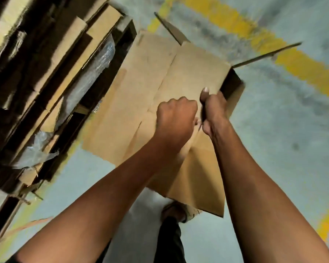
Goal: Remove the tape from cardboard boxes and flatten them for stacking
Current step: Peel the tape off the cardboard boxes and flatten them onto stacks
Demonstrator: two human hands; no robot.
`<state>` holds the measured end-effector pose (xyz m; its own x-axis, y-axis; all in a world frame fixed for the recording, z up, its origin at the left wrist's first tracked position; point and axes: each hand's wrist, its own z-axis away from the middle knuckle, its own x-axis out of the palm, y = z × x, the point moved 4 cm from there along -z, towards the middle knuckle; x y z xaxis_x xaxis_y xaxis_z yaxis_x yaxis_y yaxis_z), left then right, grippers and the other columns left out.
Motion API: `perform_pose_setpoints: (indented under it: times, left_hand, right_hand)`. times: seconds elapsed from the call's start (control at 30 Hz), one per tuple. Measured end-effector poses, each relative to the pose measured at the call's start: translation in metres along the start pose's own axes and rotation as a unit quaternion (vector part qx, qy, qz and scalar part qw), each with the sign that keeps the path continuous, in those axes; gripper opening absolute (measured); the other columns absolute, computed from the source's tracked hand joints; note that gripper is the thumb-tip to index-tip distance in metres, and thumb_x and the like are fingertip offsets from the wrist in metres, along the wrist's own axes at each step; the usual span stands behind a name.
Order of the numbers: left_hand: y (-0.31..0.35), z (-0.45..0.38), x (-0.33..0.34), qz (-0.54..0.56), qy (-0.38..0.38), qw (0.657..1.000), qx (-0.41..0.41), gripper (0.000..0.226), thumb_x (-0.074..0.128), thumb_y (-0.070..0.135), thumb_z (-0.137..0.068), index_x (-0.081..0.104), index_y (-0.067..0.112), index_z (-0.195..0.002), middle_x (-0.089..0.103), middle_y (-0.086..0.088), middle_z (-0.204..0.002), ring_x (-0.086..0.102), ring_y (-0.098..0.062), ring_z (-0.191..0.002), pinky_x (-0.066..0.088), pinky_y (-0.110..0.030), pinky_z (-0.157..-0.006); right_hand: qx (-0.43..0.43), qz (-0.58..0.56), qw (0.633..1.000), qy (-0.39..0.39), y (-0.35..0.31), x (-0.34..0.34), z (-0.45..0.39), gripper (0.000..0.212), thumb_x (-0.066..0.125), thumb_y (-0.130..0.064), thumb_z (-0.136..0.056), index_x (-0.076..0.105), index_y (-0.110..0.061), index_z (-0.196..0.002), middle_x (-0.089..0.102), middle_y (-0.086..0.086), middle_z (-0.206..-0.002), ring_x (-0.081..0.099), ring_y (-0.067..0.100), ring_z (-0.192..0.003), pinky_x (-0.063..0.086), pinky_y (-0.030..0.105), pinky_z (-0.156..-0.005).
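the cardboard box is held up off the concrete floor, well clear of the stack of flattened cardboard at the left, so its seam faces the person. the right hand clamps the box's edge, thumb on top — likely to steady it. the left hand is clenched at the seam, seemingly pinching tape, though no tape is visible. 2 end flaps stand open, probably so the box can fold flat.

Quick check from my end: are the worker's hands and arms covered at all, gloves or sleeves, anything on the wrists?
No. The left hand and right hand are bare, no gloves. Both forearms are uncovered as far as the frame shows, with no sleeves in view. No watch, band or ring is visible on what shows.
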<state>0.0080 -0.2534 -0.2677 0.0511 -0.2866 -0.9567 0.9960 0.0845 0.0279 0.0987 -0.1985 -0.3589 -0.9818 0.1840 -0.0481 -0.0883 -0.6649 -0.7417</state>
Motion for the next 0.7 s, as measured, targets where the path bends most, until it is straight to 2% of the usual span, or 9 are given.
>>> perform_pose_setpoints:
  times: [0.13,0.2,0.3,0.37,0.43,0.5,0.53,0.6,0.7]
  left_hand:
    - [-0.026,0.02,0.072,0.033,-0.031,0.996,-0.075,0.032,0.055,0.048,-0.095,0.056,0.019,-0.11,0.063,-0.005,-0.109,0.064,-0.028,-0.095,0.031,-0.031,-0.063]
    - [-0.036,0.03,0.112,0.039,-0.053,0.996,-0.062,0.043,0.064,0.049,-0.088,0.051,0.02,-0.118,0.056,-0.007,-0.116,0.057,-0.027,-0.102,0.036,-0.034,-0.066]
    - [-0.037,0.046,0.167,0.06,-0.141,0.988,-0.001,0.067,0.076,0.046,-0.079,0.04,0.025,-0.132,0.044,-0.01,-0.137,0.047,-0.03,-0.118,0.047,-0.042,-0.086]
    - [-0.033,0.057,0.198,0.13,-0.236,0.963,0.022,0.081,0.078,0.041,-0.078,0.03,0.027,-0.143,0.038,-0.006,-0.148,0.046,-0.031,-0.126,0.049,-0.047,-0.093]
    - [-0.024,0.065,0.219,0.247,-0.326,0.912,0.013,0.1,0.076,0.036,-0.081,0.006,0.033,-0.153,0.041,-0.006,-0.15,0.049,-0.032,-0.127,0.047,-0.05,-0.098]
    - [-0.011,0.069,0.236,0.319,-0.356,0.878,0.008,0.108,0.07,0.032,-0.084,-0.013,0.045,-0.151,0.044,-0.01,-0.15,0.052,-0.034,-0.125,0.047,-0.051,-0.099]
    - [-0.004,0.068,0.24,0.324,-0.364,0.873,0.011,0.102,0.068,0.032,-0.085,-0.008,0.043,-0.153,0.045,-0.011,-0.148,0.053,-0.034,-0.125,0.047,-0.05,-0.099]
    - [0.008,0.065,0.245,0.304,-0.376,0.875,0.026,0.073,0.063,0.033,-0.091,0.026,0.02,-0.152,0.049,-0.012,-0.143,0.05,-0.034,-0.127,0.045,-0.045,-0.101]
    - [0.027,0.052,0.256,0.218,-0.367,0.899,0.093,0.052,0.055,0.031,-0.098,0.045,0.005,-0.142,0.047,-0.014,-0.144,0.044,-0.029,-0.131,0.04,-0.037,-0.102]
  right_hand:
    - [0.11,0.098,0.989,-0.03,0.089,-0.039,0.007,0.013,0.054,-0.016,-0.096,0.063,-0.014,-0.106,0.07,0.001,-0.095,0.064,0.013,-0.077,0.05,0.025,-0.059]
    - [0.139,0.166,0.976,-0.018,0.131,-0.057,0.007,0.012,0.053,-0.016,-0.095,0.059,-0.016,-0.105,0.065,0.003,-0.092,0.058,0.016,-0.076,0.046,0.029,-0.062]
    - [0.178,0.211,0.961,0.01,0.175,-0.073,0.01,0.046,0.055,-0.017,-0.089,0.046,-0.023,-0.133,0.059,0.006,-0.116,0.06,0.028,-0.102,0.052,0.04,-0.089]
    - [0.137,0.232,0.962,0.035,0.184,-0.075,0.013,0.058,0.056,-0.027,-0.093,0.033,-0.019,-0.146,0.052,0.009,-0.134,0.054,0.029,-0.12,0.044,0.042,-0.105]
    - [0.046,0.253,0.964,0.07,0.177,-0.07,0.015,0.063,0.053,-0.038,-0.096,0.028,-0.017,-0.15,0.041,0.01,-0.149,0.048,0.026,-0.129,0.039,0.038,-0.105]
    - [-0.049,0.274,0.958,0.076,0.164,-0.056,0.016,0.062,0.052,-0.043,-0.096,0.031,-0.019,-0.149,0.038,0.006,-0.151,0.044,0.023,-0.132,0.038,0.036,-0.103]
    - [-0.101,0.302,0.946,0.066,0.156,-0.048,0.016,0.06,0.052,-0.043,-0.095,0.035,-0.021,-0.147,0.041,0.006,-0.149,0.044,0.023,-0.132,0.038,0.038,-0.104]
    - [-0.185,0.383,0.905,0.028,0.155,-0.035,0.013,0.055,0.056,-0.041,-0.091,0.046,-0.021,-0.141,0.045,0.01,-0.144,0.046,0.028,-0.129,0.042,0.042,-0.103]
    - [-0.145,0.455,0.877,0.051,0.171,-0.038,-0.004,0.052,0.053,-0.034,-0.087,0.051,-0.017,-0.136,0.028,0.022,-0.154,0.037,0.042,-0.135,0.04,0.053,-0.104]
